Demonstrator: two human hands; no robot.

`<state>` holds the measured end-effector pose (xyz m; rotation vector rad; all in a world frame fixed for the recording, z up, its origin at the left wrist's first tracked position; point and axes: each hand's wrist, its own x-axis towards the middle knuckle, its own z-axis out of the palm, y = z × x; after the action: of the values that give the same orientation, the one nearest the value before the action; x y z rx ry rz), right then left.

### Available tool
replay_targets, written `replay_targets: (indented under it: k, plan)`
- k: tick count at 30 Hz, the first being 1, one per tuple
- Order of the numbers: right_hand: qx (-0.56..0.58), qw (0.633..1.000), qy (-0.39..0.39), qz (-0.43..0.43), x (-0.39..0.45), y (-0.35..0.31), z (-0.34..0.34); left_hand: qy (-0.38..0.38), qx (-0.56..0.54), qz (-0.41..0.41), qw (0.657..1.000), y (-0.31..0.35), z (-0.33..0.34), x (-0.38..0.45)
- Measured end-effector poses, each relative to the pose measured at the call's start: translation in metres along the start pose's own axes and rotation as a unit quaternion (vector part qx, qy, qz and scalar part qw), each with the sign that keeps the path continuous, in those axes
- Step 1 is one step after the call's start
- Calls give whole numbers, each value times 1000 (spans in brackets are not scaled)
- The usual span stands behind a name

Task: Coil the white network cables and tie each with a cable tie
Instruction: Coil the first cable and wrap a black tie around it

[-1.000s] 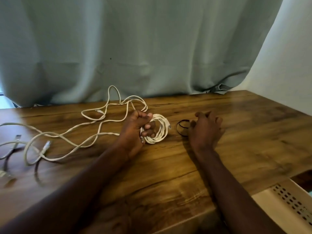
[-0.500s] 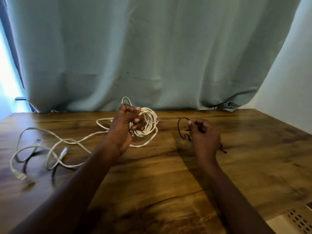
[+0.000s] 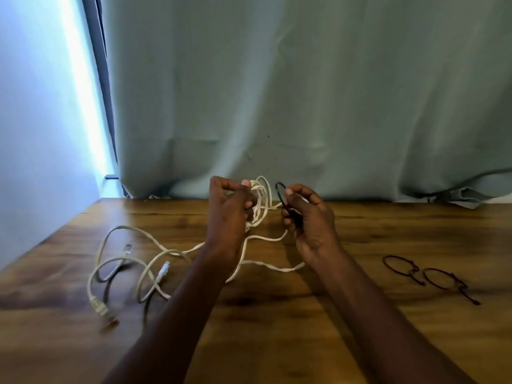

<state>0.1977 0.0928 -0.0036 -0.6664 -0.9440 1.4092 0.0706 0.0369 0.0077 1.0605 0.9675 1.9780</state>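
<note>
My left hand grips a coiled white network cable, raised above the wooden table. My right hand pinches a black looped cable tie right beside the coil. Loose white cable trails from under my hands across the table's left side, ending in clear plugs. Two more black cable ties lie on the table to the right.
A pale green curtain hangs along the table's far edge. A bright window strip and dark frame stand at the left. The table's left edge runs diagonally at the lower left.
Both hands have risen off the table and come together. The right hand picked the black tie up from the table and brought it to the coil. The camera tilted up.
</note>
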Motion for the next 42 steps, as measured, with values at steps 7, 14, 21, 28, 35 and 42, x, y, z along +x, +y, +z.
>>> replay_targets:
  k: [7, 14, 21, 28, 35, 42]
  plan:
    - [-58, 996, -56, -47, 0, -4, -6, 9, 5, 30, 999, 5, -9, 2]
    - [-463, 832, 16, -306, 3, 7, -18, -20, 114, 90, 989, 11, -38, -4]
    - [-586, 736, -16, -338, 0, 12, -9, -2, 115, 89, 989, 9, -53, 8]
    - [-552, 757, -203, -285, -15, 8, -7, 5, 78, 92, 993, 15, -58, 11]
    - [-572, 725, -289, -250, -25, 12, 0, 12, 74, 109, 991, 23, -55, 10]
    - [-438, 830, -260, -226, -26, 17, 4, -7, 85, 88, 992, 22, -53, 5]
